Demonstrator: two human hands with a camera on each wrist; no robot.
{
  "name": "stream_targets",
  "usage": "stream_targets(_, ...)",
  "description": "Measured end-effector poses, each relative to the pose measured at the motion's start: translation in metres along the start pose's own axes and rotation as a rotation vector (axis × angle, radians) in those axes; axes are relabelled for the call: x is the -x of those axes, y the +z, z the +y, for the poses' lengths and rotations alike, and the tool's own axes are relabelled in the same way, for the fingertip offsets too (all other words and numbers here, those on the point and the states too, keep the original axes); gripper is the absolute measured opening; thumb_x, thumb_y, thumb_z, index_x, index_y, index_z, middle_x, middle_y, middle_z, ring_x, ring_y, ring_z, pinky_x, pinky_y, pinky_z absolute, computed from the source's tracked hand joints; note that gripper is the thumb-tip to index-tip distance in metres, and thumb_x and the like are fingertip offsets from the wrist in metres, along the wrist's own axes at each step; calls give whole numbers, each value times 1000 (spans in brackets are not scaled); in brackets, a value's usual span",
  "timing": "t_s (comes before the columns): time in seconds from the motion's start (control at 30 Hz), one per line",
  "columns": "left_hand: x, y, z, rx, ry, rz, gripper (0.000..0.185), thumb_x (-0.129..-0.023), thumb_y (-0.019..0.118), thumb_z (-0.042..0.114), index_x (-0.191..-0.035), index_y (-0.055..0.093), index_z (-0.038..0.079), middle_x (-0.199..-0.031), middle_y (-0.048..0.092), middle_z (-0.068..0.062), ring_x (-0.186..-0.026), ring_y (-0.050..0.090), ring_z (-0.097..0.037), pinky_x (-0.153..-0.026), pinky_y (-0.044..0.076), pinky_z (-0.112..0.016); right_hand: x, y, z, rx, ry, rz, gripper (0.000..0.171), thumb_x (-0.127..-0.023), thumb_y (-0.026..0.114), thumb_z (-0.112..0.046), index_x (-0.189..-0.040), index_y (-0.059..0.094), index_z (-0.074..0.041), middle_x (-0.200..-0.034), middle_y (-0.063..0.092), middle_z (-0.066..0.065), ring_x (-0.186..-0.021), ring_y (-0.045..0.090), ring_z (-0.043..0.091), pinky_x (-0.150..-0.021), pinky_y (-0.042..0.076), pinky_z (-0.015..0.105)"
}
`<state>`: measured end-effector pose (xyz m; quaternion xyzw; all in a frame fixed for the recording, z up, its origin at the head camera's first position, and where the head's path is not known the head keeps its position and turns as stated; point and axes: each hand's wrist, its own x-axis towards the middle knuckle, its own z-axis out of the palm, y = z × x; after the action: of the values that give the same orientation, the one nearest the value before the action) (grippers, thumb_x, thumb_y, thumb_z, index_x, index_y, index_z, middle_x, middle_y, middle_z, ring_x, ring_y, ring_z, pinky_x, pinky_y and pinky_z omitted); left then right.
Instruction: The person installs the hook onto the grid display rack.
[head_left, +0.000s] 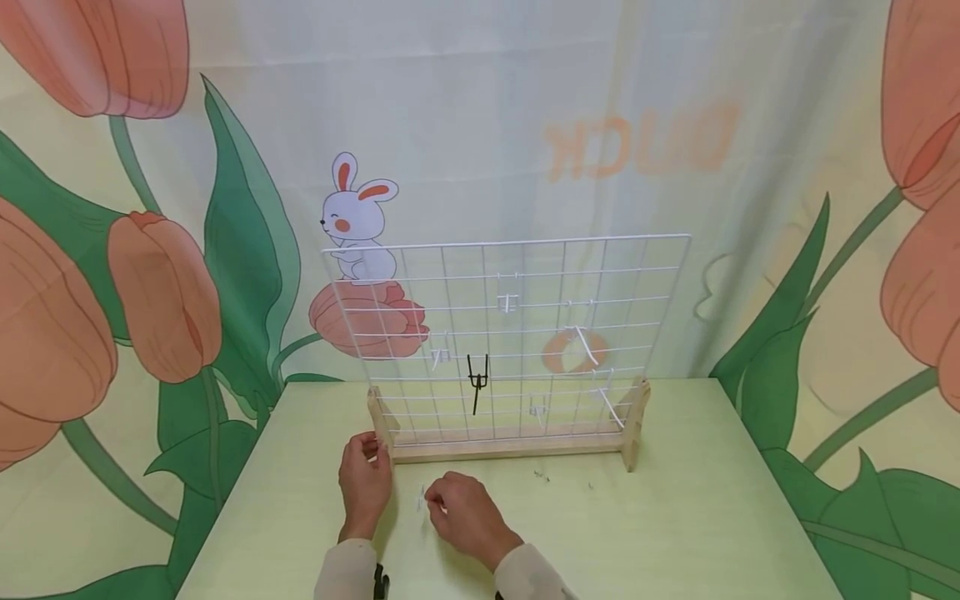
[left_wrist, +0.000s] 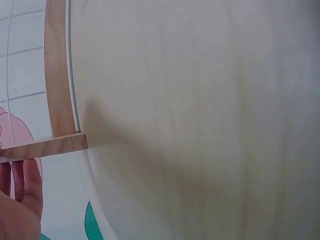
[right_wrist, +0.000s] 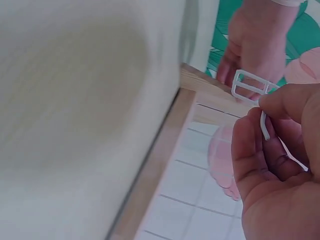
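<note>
A white wire hook [right_wrist: 251, 85] with a rectangular back is pinched between thumb and fingers of my right hand [head_left: 468, 515], low over the table in front of the rack's left end. Its bent prong shows between the fingertips in the right wrist view. My left hand [head_left: 364, 485] rests at the left wooden foot [left_wrist: 60, 144] of the stand, its fingers [left_wrist: 33, 180] fairly straight against the wood; its thumb is hidden in the left wrist view. A white wire grid panel [head_left: 525, 243] stands upright in the wooden stand [head_left: 510, 450].
On the grid hang a black hook [head_left: 477, 382] and several white hooks, among them one near the top [head_left: 507, 303] and a long one [head_left: 611, 407] at lower right. Small bits [head_left: 540, 475] lie on the table [head_left: 690, 517]. A printed curtain [head_left: 465, 125] hangs behind.
</note>
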<state>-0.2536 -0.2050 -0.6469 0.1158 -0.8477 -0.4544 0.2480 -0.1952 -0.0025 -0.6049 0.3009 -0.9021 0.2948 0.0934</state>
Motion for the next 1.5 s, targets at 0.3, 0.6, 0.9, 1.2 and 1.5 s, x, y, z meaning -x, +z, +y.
stream_targets(0.3, 1, -1, 0, 12, 10, 0, 26, -102, 68, 10, -126, 61, 2, -115, 68, -16, -106, 74, -33, -88, 63, -51, -8, -18, -16, 10, -76, 103, 6, -94, 76, -13, -96, 80, -17, -89, 71, -10, -79, 61, -4, -70, 50, 10)
stream_targets(0.6, 1, -1, 0, 8, 33, 5, 26, -102, 68, 11, -125, 62, 1, -114, 68, -15, -104, 74, -32, -87, 63, -50, -15, -39, -31, -11, -143, 213, 8, -91, 77, -9, -93, 79, -16, -87, 71, -8, -78, 65, -1, -71, 51, 9)
stream_targets(0.9, 2, -1, -2, 6, 29, 4, 26, -101, 68, 10, -124, 62, 1, -113, 69, -15, -104, 75, -32, -87, 63, -50, -22, -70, -46, -155, -133, 273, 9, -94, 75, -5, -95, 79, -13, -89, 73, -4, -75, 68, 1, -70, 53, 6)
stream_targets(1.2, 1, -1, -2, 11, 26, 3, 26, -100, 69, 10, -124, 63, 1, -112, 69, -16, -103, 75, -32, -86, 63, -49, -32, -95, -59, -221, -123, 353, 9, -95, 75, -6, -103, 79, -6, -94, 77, 3, -77, 73, 4, -72, 57, 10)
stream_targets(1.5, 1, -2, -2, 13, 28, 2, 26, -100, 69, 9, -124, 63, 1, -112, 69, -15, -103, 74, -31, -86, 63, -47, -40, -106, -62, -238, -170, 493, 9, -92, 79, -5, -101, 78, -7, -92, 77, 3, -75, 74, 5, -70, 59, 14)
